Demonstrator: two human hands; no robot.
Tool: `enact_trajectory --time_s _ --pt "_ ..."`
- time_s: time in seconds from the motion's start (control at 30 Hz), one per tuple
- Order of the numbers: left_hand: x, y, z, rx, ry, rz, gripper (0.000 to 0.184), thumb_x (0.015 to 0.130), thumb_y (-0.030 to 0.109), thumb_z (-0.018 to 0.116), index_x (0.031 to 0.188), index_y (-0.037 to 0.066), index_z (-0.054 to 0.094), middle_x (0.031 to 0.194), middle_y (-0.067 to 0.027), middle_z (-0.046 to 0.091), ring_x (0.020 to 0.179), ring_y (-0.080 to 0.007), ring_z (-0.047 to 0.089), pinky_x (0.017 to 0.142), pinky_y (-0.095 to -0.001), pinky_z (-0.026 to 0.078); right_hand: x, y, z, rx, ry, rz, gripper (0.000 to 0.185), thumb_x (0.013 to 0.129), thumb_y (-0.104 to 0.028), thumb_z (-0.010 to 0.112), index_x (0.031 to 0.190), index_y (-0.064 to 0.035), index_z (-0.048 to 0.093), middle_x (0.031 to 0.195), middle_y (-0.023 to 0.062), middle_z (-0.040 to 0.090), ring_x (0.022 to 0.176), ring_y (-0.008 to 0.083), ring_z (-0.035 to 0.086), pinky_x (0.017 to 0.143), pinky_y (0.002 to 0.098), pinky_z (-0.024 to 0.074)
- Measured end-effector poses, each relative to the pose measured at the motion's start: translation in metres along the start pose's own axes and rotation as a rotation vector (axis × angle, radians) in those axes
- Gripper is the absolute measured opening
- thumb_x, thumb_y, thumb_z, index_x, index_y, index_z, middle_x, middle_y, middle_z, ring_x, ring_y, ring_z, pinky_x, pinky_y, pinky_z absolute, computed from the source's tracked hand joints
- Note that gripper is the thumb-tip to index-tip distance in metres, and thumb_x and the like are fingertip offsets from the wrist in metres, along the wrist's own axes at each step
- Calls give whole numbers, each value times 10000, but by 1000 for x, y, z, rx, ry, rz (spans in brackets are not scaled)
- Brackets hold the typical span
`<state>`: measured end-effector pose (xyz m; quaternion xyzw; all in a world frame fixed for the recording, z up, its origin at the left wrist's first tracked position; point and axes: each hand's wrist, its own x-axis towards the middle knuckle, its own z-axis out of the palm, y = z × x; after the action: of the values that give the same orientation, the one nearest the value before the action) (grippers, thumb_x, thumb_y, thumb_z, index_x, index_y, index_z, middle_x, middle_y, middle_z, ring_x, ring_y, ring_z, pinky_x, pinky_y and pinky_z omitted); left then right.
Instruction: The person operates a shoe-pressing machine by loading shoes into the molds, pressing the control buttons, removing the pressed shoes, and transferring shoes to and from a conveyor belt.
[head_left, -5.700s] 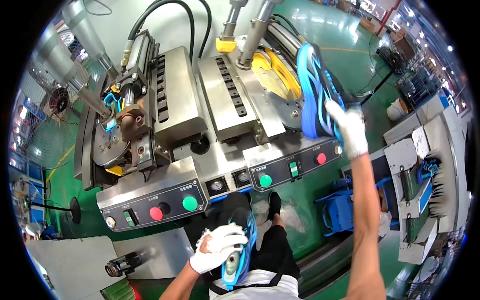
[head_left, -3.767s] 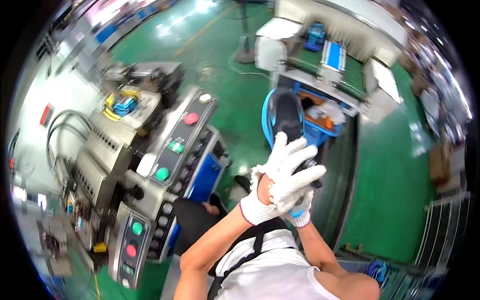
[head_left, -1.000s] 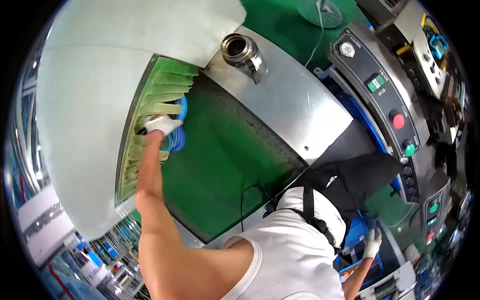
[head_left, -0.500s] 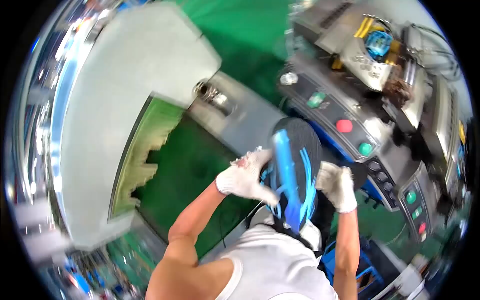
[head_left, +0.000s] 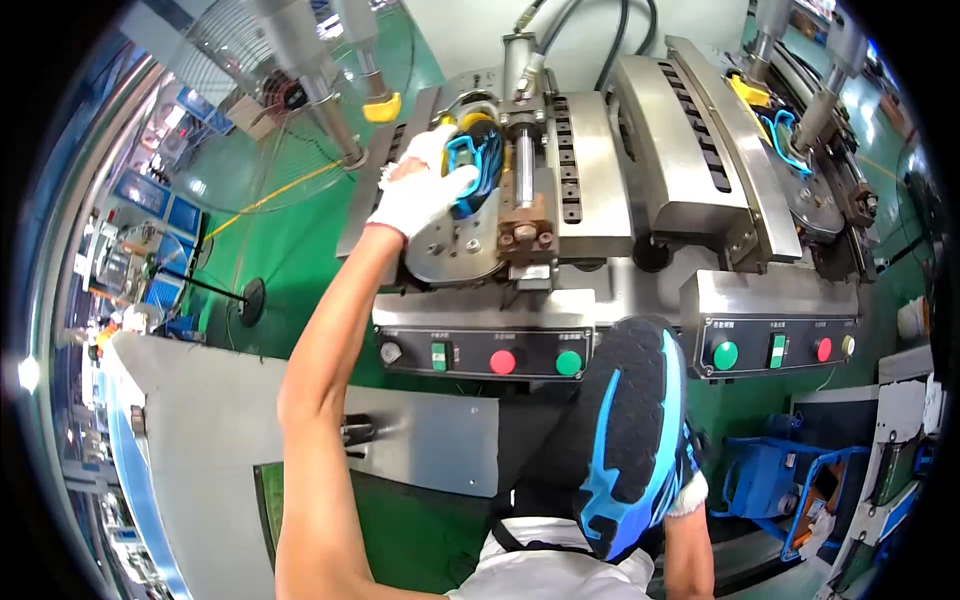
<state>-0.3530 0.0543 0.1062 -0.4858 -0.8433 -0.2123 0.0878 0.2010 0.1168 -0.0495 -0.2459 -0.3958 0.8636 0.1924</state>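
Note:
My left hand, in a white knit glove, reaches to the machine at upper left. Its thumb and fingers close around a black shoe with blue trim, which sits in the machine's fixture. Close to my body, my right hand holds another shoe, turned so that its black sole with bright blue edges faces up. That shoe hides most of the right hand's fingers; part of the white glove shows at its lower right side.
A control panel with red and green buttons fronts the left station; a second panel fronts the right one. Steel press blocks stand between them. A grey-white table lies at left, a blue cart at lower right.
My view has turned towards the machine. My left hand has left the shoe before my body and reached to the one in the fixture. The nearer shoe now lies sole up in my right hand.

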Motion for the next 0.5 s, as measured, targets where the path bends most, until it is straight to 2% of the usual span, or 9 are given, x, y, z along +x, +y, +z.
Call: enact_trajectory --time_s 0.07,0.13,0.17,0.2,0.27,0.33,0.43,0.47,0.5 --pt "38 -17 36 145 -4 -121 909 868 580 728 1569 97 408 1553 -248 471 1409 -409 502 1169 -468 415 -18 -8 -6 119 108 34 596 968 -216 667 1504 -41 474 1415 136 609 1262 267 610 1082 442 517" --pt "56 1 59 202 -94 -371 957 820 548 782 1575 90 414 1501 -259 509 1405 -421 502 1162 -516 400 -31 -9 -13 140 174 40 715 909 -235 721 1530 -32 429 1451 138 575 1299 274 579 1107 445 492" --pt "60 -4 78 223 -134 -422 982 805 544 773 1592 122 363 1515 -260 496 1389 -434 515 1144 -557 402 -36 -8 -16 150 200 43 777 880 -244 748 1543 -27 406 1469 139 558 1317 278 564 1120 446 479" --pt "66 -4 88 229 -98 -462 926 803 514 769 1551 124 387 1501 -259 507 1343 -449 545 1115 -572 423 -41 -9 -16 162 216 43 839 851 -253 774 1556 -22 383 1487 140 541 1336 281 549 1133 448 466" --pt "84 -17 88 272 -137 -480 852 796 498 770 1478 99 452 1438 -258 555 1305 -435 575 1097 -550 446 -52 -10 -12 191 230 40 965 792 -271 828 1582 -13 338 1523 143 508 1372 288 519 1159 451 441" --pt "100 -37 75 200 -141 -404 790 782 484 788 1392 51 531 1360 -261 617 1284 -403 600 1086 -476 473 -51 -20 7 202 219 32 1093 733 -290 882 1607 -3 292 1559 145 474 1409 295 488 1184 453 415" --pt "100 -30 21 128 -77 -374 799 785 475 791 1405 42 533 1369 -250 629 1268 -390 622 1082 -453 485 -45 -32 27 175 170 -1 1287 645 -317 963 1646 11 224 1613 148 423 1464 306 443 1223 457 377" --pt "90 -25 -2 54 -36 -346 811 786 482 801 1412 41 533 1362 -241 634 1257 -379 628 1076 -443 487 -52 -16 11 139 173 14 1217 657 -299 962 1623 28 297 1586 146 467 1449 305 465 1221 455 380" --pt "75 -19 -20 -2 49 -364 786 788 474 812 1395 46 552 1341 -226 644 1230 -361 638 1067 -432 491 -58 4 -14 206 207 75 1021 699 -246 933 1517 24 385 1370 132 532 1200 267 510 1017 425 421"
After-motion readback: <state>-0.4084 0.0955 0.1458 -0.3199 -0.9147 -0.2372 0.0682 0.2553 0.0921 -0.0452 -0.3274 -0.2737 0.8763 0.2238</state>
